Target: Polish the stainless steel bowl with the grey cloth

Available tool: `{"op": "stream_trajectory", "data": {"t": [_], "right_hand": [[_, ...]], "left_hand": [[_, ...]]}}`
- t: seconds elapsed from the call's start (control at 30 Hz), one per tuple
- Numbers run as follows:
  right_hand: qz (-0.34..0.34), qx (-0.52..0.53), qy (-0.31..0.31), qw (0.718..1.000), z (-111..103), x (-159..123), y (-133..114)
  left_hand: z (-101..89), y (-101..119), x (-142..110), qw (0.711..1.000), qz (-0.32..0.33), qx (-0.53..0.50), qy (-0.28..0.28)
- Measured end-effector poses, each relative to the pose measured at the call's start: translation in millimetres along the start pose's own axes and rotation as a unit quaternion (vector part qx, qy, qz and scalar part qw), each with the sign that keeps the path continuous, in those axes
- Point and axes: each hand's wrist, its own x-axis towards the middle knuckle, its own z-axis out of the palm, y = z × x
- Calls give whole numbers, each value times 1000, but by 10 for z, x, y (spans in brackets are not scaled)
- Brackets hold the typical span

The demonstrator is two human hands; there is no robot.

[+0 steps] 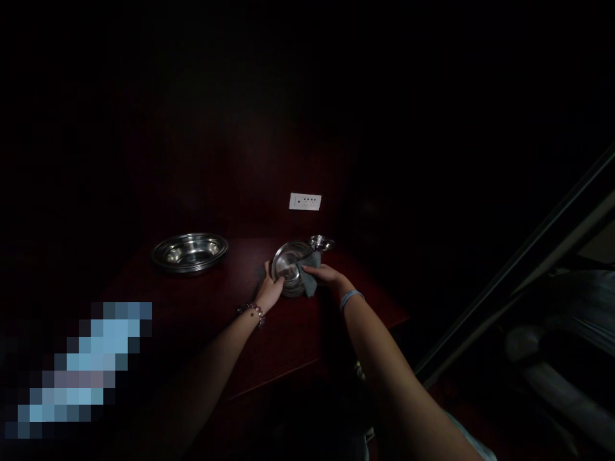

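Note:
A shiny metal bowl is tilted on its side above the dark red table, its opening facing me. My left hand grips the bowl's left rim, thumb on the inside and fingers behind. A grey-green cloth lies over the bowl's right rim. My right hand is closed on this cloth and presses it against the bowl; some of its fingers are hidden. Just behind the bowl stands a small metal dish.
Wide metal plates or basins, seemingly stacked, rest on the left of the red table. A white socket panel is on the dark wall behind. A slanted frame edge runs along the right. Much of the room is too dark to make out.

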Motion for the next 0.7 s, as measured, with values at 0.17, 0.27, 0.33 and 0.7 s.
{"op": "stream_trajectory", "data": {"t": [0.17,0.27,0.33,0.7], "right_hand": [[32,-80,-66,994,-137,312,-412],[-1,-95,-74,993,-111,484,-567],[-22,-90,-80,992,-43,533,-584],[-155,34,216,963,783,318,-36]], "left_hand": [[22,-57,36,998,4,-54,20],[27,-55,48,997,4,-76,32],[31,-42,67,994,17,-102,43],[-58,84,131,961,-36,-203,185]]}}
